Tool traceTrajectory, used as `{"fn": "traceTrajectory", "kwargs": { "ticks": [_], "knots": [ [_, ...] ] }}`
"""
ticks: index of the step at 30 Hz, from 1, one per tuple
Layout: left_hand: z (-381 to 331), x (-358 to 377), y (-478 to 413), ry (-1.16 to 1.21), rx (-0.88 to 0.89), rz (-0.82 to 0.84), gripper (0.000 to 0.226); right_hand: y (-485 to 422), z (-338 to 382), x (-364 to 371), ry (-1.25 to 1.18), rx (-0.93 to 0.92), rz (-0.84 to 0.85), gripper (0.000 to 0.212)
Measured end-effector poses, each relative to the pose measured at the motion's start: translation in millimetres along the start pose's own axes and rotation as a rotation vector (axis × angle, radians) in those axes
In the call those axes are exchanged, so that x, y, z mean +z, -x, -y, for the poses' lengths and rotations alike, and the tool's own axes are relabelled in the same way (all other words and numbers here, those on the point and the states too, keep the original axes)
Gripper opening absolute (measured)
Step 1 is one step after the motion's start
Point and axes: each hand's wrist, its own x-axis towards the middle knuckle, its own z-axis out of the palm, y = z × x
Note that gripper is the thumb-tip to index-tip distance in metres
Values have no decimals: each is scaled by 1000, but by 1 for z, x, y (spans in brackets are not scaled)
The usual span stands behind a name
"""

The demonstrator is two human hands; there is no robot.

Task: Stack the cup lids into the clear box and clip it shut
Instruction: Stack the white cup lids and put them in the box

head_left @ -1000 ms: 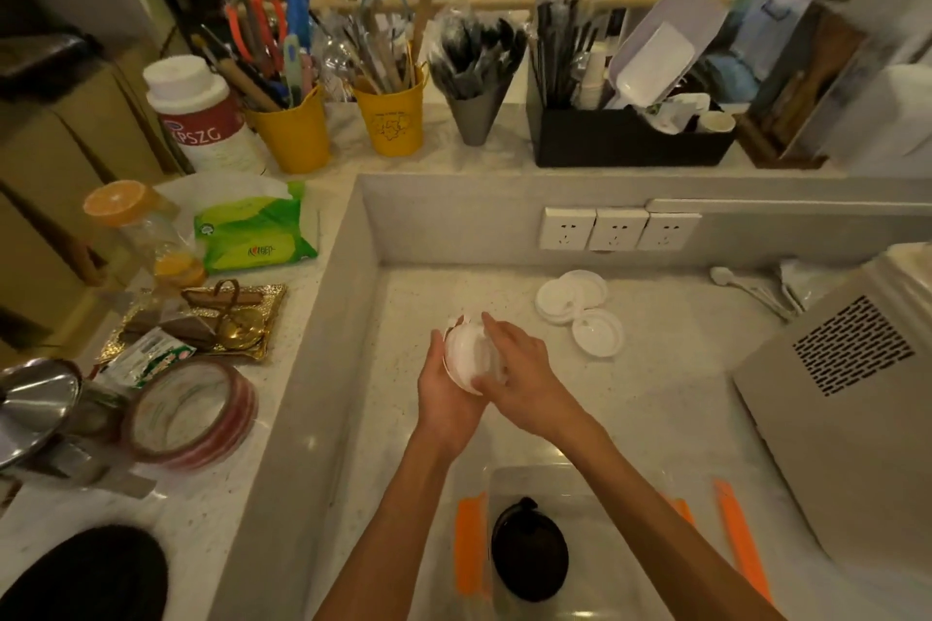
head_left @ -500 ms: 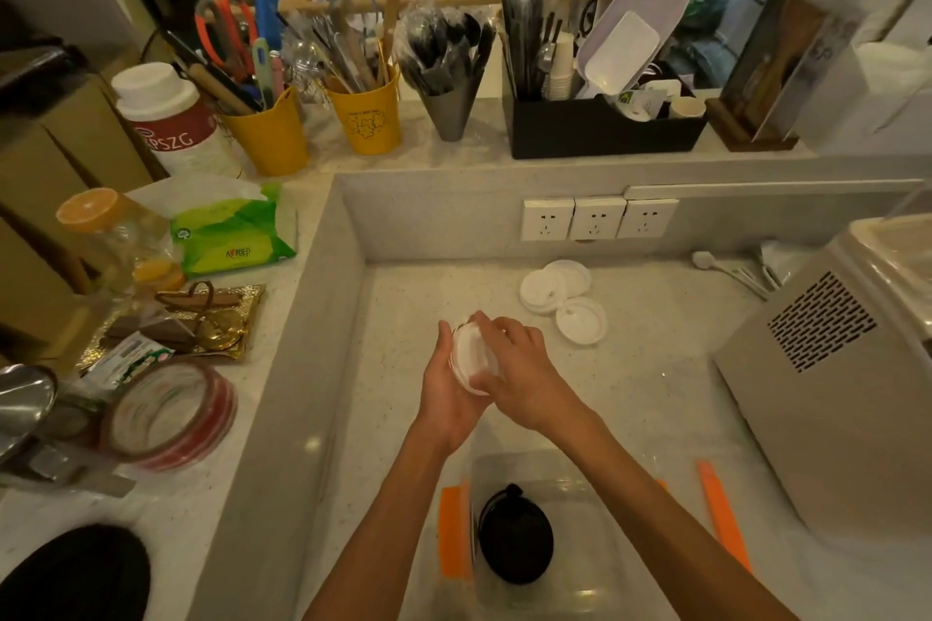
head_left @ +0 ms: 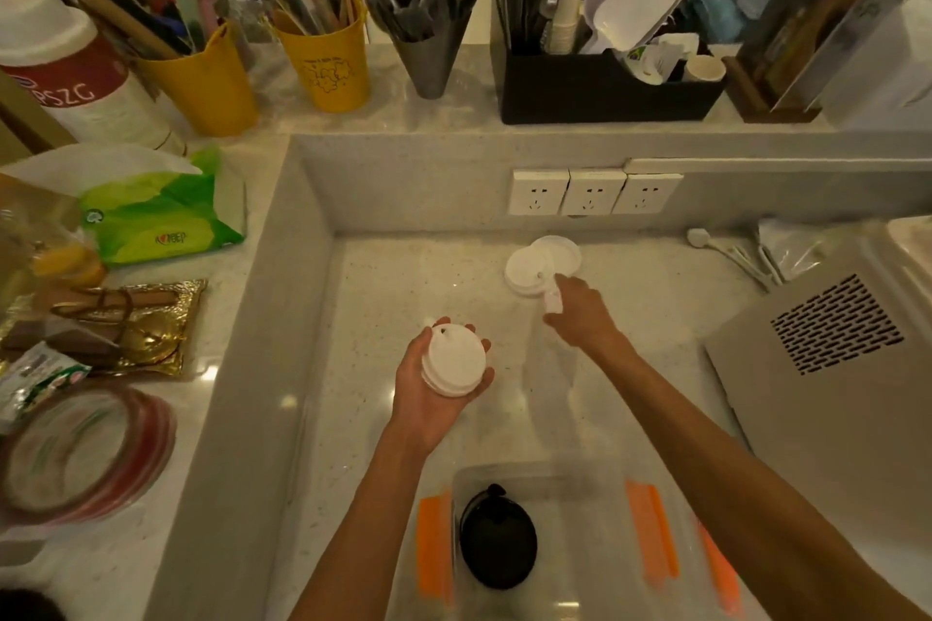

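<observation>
My left hand (head_left: 433,393) holds a small stack of white cup lids (head_left: 452,358) palm-up over the sunken counter. My right hand (head_left: 580,315) reaches further back and pinches one white lid (head_left: 552,300) on edge, tilted up off the counter. Two more white lids (head_left: 534,265) lie overlapping just behind it, below the wall sockets. The clear box (head_left: 570,535) with orange clips (head_left: 433,550) sits near the front edge between my forearms, open, with black lids (head_left: 497,537) inside.
A grey machine with a vent grille (head_left: 832,353) fills the right side. The raised ledge at left carries a tissue pack (head_left: 156,217), a gold tray (head_left: 131,328) and tape rolls (head_left: 75,454). Cutlery holders and a black organiser (head_left: 600,91) line the back shelf.
Both hands were together around the lid stack. Now my right hand has left it, reached back to the loose lids and lifted one on edge; the left hand keeps the stack.
</observation>
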Motion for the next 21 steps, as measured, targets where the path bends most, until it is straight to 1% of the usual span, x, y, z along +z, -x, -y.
{"fn": "traceTrajectory", "kwargs": {
  "ticks": [2, 3, 5, 8, 10, 12, 15, 16, 17, 18, 20, 21],
  "knots": [
    [-2, -5, -6, 2, 0, 0, 24, -20, -18, 7, 146, 40, 17, 80],
    [-2, -7, -8, 1, 1, 2, 24, -25, -24, 11, 159, 65, 53, 88],
    [-4, -8, -10, 2, -4, 6, 23, -28, -29, 22, 96, 121, 107, 96],
    [-6, -9, -10, -20, 4, -19, 25, -22, -31, 33, 41, 120, 17, 97],
    [-5, -9, -7, -26, 10, -35, 24, -12, -30, 32, -31, 109, 10, 99],
    [-2, -7, -4, -38, 11, -48, 23, 3, -28, 25, -265, 99, 69, 94],
    [3, 1, -1, -87, 7, -72, 22, 42, -19, 6, -776, 71, 280, 66],
    [6, 6, 0, -125, 8, -79, 22, 56, -17, 1, -897, 47, 323, 57],
    [9, 11, 2, -171, 9, -87, 23, 66, -17, -1, -1023, 19, 322, 52],
    [12, 16, 3, -216, 10, -102, 24, 74, -17, -2, -1163, 27, 318, 53],
    [17, 23, 8, -290, 18, -129, 28, 88, -10, -6, -1457, 151, 338, 56],
    [19, 27, 12, -314, 21, -129, 32, 94, -5, -8, -1546, 188, 340, 53]
  ]
}}
